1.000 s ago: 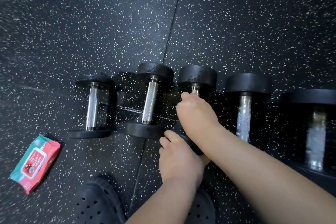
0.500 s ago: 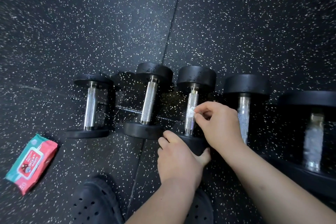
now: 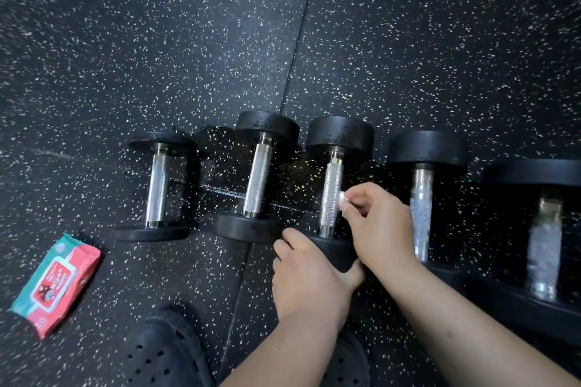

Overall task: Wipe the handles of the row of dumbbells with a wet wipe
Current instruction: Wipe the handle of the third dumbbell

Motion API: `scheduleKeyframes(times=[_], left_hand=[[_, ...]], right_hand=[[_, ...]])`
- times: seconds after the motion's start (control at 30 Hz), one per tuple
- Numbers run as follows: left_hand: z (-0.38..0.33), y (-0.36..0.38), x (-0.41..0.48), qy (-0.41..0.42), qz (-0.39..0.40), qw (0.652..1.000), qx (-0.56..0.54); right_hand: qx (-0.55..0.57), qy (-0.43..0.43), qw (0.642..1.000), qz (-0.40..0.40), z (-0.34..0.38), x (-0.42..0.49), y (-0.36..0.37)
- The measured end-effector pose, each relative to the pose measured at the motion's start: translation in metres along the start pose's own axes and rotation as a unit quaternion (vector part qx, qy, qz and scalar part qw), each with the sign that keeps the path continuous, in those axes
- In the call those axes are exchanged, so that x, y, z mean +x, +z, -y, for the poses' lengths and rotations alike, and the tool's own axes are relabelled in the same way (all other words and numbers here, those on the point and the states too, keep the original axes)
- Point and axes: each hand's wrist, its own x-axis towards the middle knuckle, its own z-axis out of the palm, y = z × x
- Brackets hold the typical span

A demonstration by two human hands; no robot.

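Several black dumbbells with knurled steel handles lie side by side on the speckled rubber floor. My left hand (image 3: 309, 273) grips the near weight of the third dumbbell (image 3: 331, 198) from the left. My right hand (image 3: 379, 223) pinches a small white wet wipe (image 3: 342, 199) against the right side of that dumbbell's handle, about halfway along. The first dumbbell (image 3: 157, 188) and second dumbbell (image 3: 257, 182) lie to the left, untouched. The fourth dumbbell (image 3: 423, 207) and a larger fifth dumbbell (image 3: 545, 242) lie to the right, their handles blurred.
A red and teal wet wipe pack (image 3: 56, 284) lies on the floor at the lower left. My dark perforated clog (image 3: 166, 352) is at the bottom centre. A seam (image 3: 301, 50) between floor tiles runs from the top toward my foot.
My right hand came off the top of the third handle and moved down and to its right side, now pinching the wipe against it. My left hand stayed on the near weight.
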Motion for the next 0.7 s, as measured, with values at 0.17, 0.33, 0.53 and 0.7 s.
scheduleKeyframes(times=[0.17, 0.33, 0.53, 0.7], left_hand=[[0.001, -0.001, -0.001, 0.003, -0.004, 1.000, 0.002], [0.001, 0.000, -0.001, 0.002, -0.009, 1.000, 0.004], [0.000, 0.000, -0.001, 0.003, -0.008, 1.000, 0.006], [0.001, 0.001, 0.000, 0.003, -0.009, 1.000, 0.001]], right_hand=[[0.184, 0.163, 0.968, 0.057, 0.002, 0.016, 0.011], [0.313, 0.283, 0.884, 0.200, -0.004, 0.032, 0.022], [0.327, 0.308, 0.881, 0.149, -0.007, 0.031, -0.001], [0.305, 0.310, 0.886, 0.161, -0.004, 0.034, 0.013]])
